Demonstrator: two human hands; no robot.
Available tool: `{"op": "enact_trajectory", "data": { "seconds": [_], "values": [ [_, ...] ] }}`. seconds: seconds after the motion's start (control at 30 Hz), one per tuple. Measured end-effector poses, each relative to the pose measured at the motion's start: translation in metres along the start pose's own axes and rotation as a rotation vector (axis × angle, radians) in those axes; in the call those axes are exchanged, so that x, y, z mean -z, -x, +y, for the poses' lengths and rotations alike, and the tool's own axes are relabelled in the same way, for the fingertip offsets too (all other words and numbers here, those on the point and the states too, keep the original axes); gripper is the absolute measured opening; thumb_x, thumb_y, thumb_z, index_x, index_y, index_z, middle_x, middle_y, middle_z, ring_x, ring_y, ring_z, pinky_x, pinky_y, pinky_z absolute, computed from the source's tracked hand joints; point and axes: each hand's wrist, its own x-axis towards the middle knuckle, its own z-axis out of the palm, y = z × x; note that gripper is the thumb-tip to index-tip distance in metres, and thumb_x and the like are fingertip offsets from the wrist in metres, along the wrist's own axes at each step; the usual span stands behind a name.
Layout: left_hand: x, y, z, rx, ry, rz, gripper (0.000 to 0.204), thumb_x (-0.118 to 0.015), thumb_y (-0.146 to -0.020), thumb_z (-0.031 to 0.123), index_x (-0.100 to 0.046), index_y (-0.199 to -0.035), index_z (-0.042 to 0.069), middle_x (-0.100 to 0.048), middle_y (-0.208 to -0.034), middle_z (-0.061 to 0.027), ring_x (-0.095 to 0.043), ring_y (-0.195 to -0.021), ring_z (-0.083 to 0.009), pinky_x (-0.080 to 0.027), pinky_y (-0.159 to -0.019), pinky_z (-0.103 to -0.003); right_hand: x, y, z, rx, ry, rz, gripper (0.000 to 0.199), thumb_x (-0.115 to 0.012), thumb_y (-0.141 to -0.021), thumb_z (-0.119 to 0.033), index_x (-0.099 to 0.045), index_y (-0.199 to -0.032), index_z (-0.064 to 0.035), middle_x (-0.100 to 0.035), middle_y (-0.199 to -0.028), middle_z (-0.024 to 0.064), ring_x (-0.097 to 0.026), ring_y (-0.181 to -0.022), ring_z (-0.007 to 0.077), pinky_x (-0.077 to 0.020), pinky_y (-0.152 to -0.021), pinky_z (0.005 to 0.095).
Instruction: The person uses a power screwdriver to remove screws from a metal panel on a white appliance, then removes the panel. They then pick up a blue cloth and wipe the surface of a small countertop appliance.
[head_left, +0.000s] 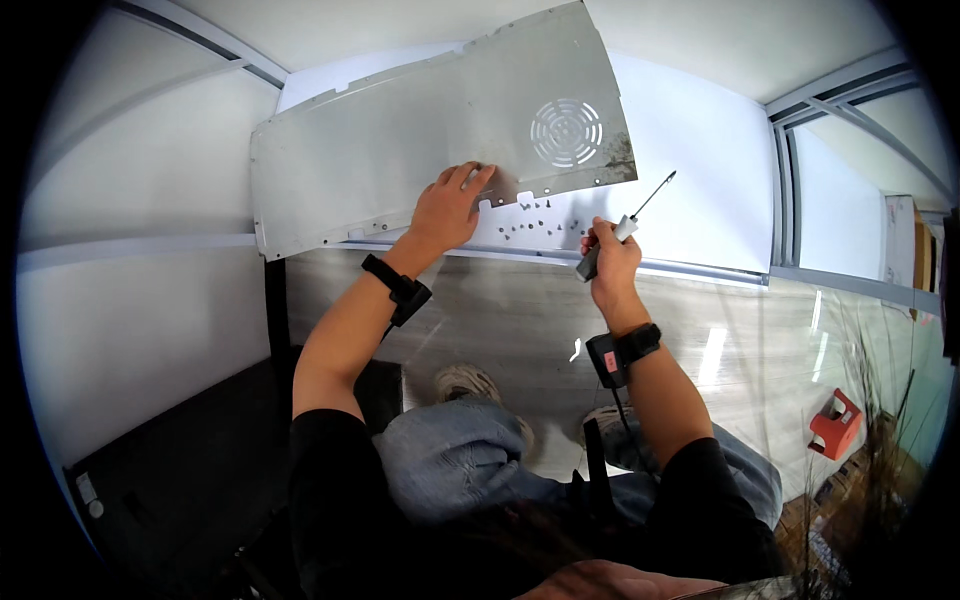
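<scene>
A large grey sheet-metal panel (400, 130) with a round slotted vent (566, 132) lies at a slant on the white tabletop (700, 170). My left hand (447, 208) rests on the panel's near edge, fingers stretched out over the metal. In my right hand (615, 258) is a screwdriver (624, 229) with a grey and black handle, its shaft pointing up and to the right, off the table. Several small screws (532, 226) are scattered on the white surface between my two hands, just in front of the panel's notched edge.
Metal-framed partitions (780, 200) enclose the table at the sides and back. A red plastic stool-like object (836, 425) sits on the floor at the right. Below the table edge are my knees (440, 450) and shoes. A black surface (170, 480) fills the lower left.
</scene>
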Motion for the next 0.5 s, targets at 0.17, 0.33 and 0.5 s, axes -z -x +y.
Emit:
{"op": "enact_trajectory", "data": {
  "seconds": [0.17, 0.33, 0.5],
  "values": [
    [-0.007, 0.001, 0.004, -0.021, 0.011, -0.001, 0.064, -0.062, -0.075, 0.005, -0.040, -0.134, 0.017, -0.042, -0.133, -0.0070, -0.045, -0.119, -0.0275, -0.042, -0.095, -0.041, 0.016, -0.019, 0.001, 0.036, 0.266, 0.066, 0.015, -0.066, -0.081, -0.011, -0.059, -0.083, 0.0018, -0.057, -0.067, 0.0043, -0.054, -0.055, 0.0127, -0.0445, -0.050, 0.0253],
    [-0.009, -0.002, 0.014, -0.054, 0.094, 0.032, 0.058, -0.061, -0.076, 0.004, -0.044, -0.130, 0.015, -0.042, -0.131, -0.0069, -0.045, -0.118, -0.0275, -0.040, -0.096, -0.042, 0.005, -0.027, 0.010, 0.015, 0.374, 0.103, 0.011, -0.066, -0.079, -0.008, -0.061, -0.083, 0.0021, -0.057, -0.064, 0.0043, -0.055, -0.052, 0.0127, -0.0429, -0.046, 0.0242],
    [-0.008, -0.005, 0.025, -0.044, 0.187, 0.071, 0.054, -0.060, -0.076, 0.004, -0.046, -0.128, 0.013, -0.043, -0.130, -0.0071, -0.046, -0.116, -0.0283, -0.041, -0.095, -0.041, 0.007, -0.036, 0.018, 0.007, 0.449, 0.123, 0.012, -0.067, -0.077, -0.008, -0.062, -0.083, 0.0017, -0.057, -0.064, 0.0040, -0.054, -0.050, 0.0128, -0.0426, -0.046, 0.0241]
  ]
}}
